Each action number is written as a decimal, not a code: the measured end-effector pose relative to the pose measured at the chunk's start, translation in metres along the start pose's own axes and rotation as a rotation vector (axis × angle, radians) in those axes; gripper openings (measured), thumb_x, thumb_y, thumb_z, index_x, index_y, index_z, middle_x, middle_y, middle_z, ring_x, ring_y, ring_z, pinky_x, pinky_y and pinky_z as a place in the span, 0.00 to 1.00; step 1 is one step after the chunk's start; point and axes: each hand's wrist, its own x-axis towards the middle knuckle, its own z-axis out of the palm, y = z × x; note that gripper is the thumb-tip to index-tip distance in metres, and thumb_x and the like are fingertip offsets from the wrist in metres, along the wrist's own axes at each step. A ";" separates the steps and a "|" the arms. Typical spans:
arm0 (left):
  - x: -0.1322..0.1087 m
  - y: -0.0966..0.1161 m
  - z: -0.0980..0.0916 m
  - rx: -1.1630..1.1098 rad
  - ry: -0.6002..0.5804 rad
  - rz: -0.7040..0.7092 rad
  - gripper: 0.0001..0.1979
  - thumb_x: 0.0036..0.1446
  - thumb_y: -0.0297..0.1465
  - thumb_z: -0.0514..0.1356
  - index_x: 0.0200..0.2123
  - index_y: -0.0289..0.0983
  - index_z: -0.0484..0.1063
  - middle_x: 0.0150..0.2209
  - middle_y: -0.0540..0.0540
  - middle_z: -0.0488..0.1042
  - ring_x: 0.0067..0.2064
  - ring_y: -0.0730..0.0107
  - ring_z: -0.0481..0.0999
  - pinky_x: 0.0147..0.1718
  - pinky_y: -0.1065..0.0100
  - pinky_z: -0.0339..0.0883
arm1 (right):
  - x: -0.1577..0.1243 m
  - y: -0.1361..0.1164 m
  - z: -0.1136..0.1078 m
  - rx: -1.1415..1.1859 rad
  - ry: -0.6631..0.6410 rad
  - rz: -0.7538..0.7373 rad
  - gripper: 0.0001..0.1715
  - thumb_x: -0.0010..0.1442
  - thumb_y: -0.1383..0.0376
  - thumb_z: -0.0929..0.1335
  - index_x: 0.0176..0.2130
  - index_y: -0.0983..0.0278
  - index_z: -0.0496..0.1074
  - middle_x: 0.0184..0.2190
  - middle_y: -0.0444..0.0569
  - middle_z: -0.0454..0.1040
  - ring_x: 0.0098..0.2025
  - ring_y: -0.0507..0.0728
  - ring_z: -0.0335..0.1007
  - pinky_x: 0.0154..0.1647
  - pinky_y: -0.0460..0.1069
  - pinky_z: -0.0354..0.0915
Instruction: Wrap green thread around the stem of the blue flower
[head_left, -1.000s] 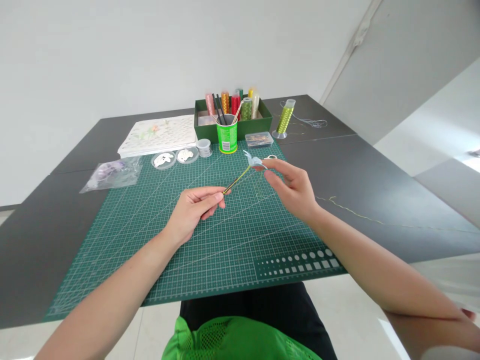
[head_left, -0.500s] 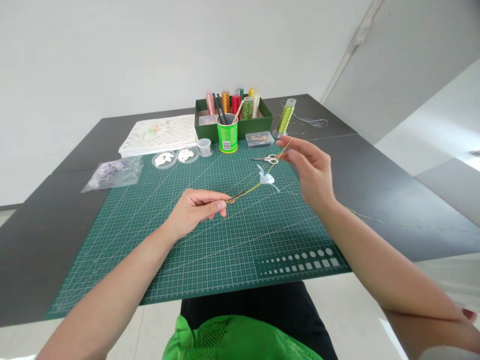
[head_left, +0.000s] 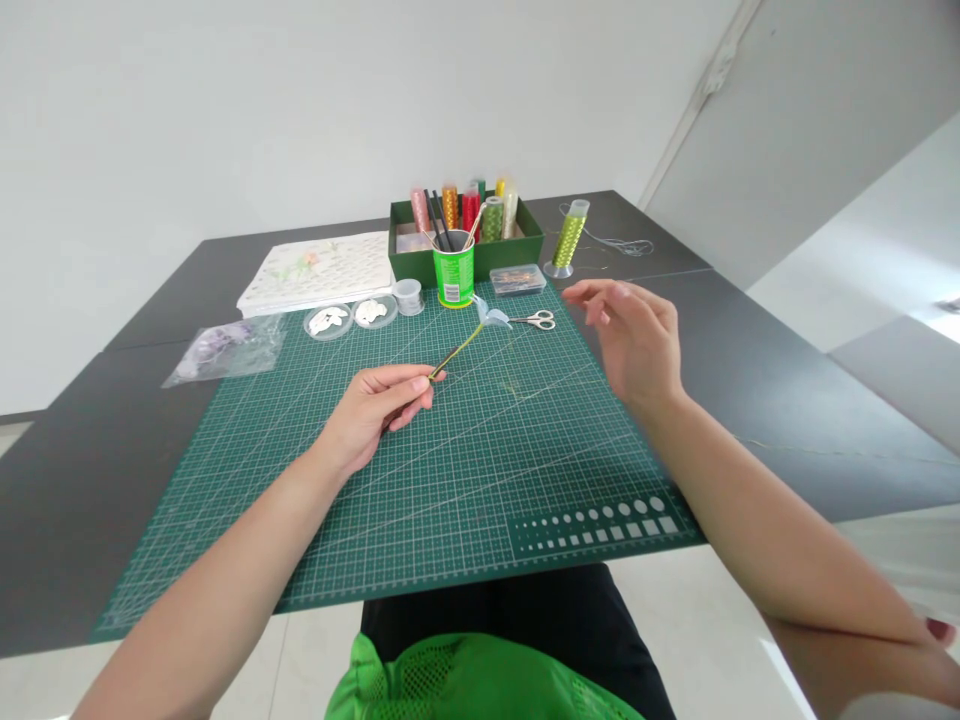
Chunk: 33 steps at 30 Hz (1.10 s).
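My left hand (head_left: 382, 408) pinches the lower end of a thin dark stem wrapped in yellow-green thread. At the stem's upper tip sits a pale blue artificial flower (head_left: 491, 315), pointing away over the cutting mat. My right hand (head_left: 634, 335) is raised over the mat's right edge, fingers loosely bent and apart, with no thread visible in them. Small scissors (head_left: 536, 320) with white handles lie just beyond the flower. A spool of yellow-green thread (head_left: 568, 240) stands behind my right hand.
The green cutting mat (head_left: 450, 480) covers the table's middle. At the back stand a green box (head_left: 412, 265) of thread spools and a green cup (head_left: 454, 270) of tools. Nearby are a clear case (head_left: 517, 280), dishes of white pieces (head_left: 328, 320), a foam block (head_left: 322, 270) and a plastic bag (head_left: 225, 350).
The flower and stem have swung left and away, with my left hand shifting slightly left. My right hand has moved a little right, and the taut thread between the hands no longer shows.
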 end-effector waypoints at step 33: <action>0.000 -0.007 -0.012 0.088 -0.236 -0.053 0.13 0.53 0.40 0.73 0.32 0.36 0.86 0.19 0.48 0.73 0.17 0.81 0.57 0.16 0.74 0.47 | -0.027 -0.038 0.017 -0.121 -0.327 -0.179 0.05 0.62 0.61 0.75 0.32 0.55 0.81 0.23 0.38 0.79 0.26 0.54 0.75 0.62 0.64 0.68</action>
